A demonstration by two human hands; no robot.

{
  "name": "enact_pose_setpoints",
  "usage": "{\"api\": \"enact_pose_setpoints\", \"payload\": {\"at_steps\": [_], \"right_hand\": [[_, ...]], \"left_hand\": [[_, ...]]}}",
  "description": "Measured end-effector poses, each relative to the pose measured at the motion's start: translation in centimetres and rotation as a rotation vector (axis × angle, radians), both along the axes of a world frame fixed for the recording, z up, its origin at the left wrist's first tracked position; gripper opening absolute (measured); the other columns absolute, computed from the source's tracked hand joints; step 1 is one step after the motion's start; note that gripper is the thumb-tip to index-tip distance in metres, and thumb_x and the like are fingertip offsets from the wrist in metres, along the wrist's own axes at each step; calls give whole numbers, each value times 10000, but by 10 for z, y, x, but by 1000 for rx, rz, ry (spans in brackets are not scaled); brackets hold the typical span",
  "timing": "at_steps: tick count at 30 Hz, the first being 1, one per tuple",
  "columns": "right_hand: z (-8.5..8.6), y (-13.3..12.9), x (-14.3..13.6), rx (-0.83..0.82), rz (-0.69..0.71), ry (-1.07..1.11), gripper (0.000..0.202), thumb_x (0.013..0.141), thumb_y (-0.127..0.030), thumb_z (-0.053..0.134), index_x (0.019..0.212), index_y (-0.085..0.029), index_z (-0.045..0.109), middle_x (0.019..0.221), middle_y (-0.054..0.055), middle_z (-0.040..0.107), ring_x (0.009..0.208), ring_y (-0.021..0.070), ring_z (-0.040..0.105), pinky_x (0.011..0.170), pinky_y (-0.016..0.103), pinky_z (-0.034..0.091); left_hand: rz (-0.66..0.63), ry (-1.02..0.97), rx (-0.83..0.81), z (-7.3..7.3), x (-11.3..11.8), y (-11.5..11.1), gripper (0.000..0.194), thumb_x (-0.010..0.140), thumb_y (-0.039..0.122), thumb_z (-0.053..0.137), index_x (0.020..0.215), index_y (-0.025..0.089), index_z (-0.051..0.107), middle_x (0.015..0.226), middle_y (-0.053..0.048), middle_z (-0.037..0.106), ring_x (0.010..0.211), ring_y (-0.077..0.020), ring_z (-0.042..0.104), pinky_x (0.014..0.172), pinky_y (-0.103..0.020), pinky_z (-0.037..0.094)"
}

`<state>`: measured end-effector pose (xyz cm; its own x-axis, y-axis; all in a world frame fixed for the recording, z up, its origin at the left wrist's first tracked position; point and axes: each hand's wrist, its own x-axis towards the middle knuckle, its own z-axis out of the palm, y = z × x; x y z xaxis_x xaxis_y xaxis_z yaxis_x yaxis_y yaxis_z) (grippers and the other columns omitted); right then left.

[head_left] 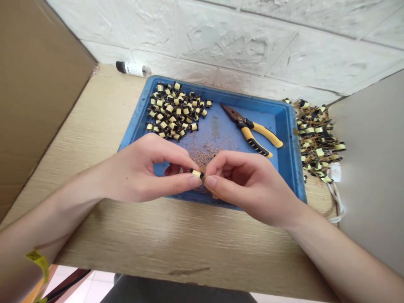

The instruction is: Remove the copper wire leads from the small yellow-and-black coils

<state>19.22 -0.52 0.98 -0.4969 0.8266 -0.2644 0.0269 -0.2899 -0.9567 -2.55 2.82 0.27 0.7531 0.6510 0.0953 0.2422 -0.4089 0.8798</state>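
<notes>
Blue tray [284,126] of coils [176,110] and pliers [242,123]; left hand [143,170], right hand [257,185] pinching single coil [196,173].

the yellow-banded component [197,173] is partly hidden in the left hand [139,168].

Illumination bright, diffuse, apparently from above. White wall [227,46] pale, upper area strongest; floor tiles [99,286] nearly washed out. Tabletop [151,240] shows soft glare at centre front, with soft-edged shadows under the left forearm [72,193] and near the right forearm [341,248]. Brown panel [38,84] dimmer. Wide-angle stretch toward the edges. Small part [196,173] slightly soft; wire clippings [203,152] merge; bottle label [131,68] illegible.
</notes>
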Motion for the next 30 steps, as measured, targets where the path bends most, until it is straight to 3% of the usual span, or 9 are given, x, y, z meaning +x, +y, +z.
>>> {"api": "enact_pose_setpoints", "payload": {"at_steps": [14, 19, 23, 30], "right_hand": [[-1, 0, 0, 70, -39, -41, 108, 765, -108, 735, 773, -174, 650, 610, -60, 576, 528, 51, 466, 469, 184, 356], [-3, 1, 0, 183, -55, -72, 103, 841, -142, 678, 761, -196, 640, 603, -46, 574, 519, 56, 466, 455, 185, 347], [-5, 0, -1, 178, -43, -95, 113, 835, -169, 683, 745, -182, 616, 588, -52, 546, 502, 49, 436, 432, 176, 323], [-8, -3, -1, 294, -57, -202, 125, 840, -139, 608, 727, -171, 567, 564, -73, 491, 492, 41, 393, 412, 168, 307]], "left_hand": [[37, -4, 40, -2, -1, 2, 184, 951, 235, 647, 884, 153, 798, 758, -12, 787, 627, -95, 668, 573, -156, 477], [24, -5, 37, -2, -1, 2, 196, 958, 233, 637, 874, 143, 790, 751, -9, 777, 628, -90, 656, 580, -154, 480], [13, -15, 40, -2, -1, 2, 172, 958, 219, 647, 904, 142, 791, 785, -9, 790, 649, -89, 668, 600, -150, 491], [5, -47, -47, 1, -3, 2, 145, 951, 208, 651, 921, 174, 790, 786, 3, 788, 660, -110, 687, 594, -168, 507]]}}
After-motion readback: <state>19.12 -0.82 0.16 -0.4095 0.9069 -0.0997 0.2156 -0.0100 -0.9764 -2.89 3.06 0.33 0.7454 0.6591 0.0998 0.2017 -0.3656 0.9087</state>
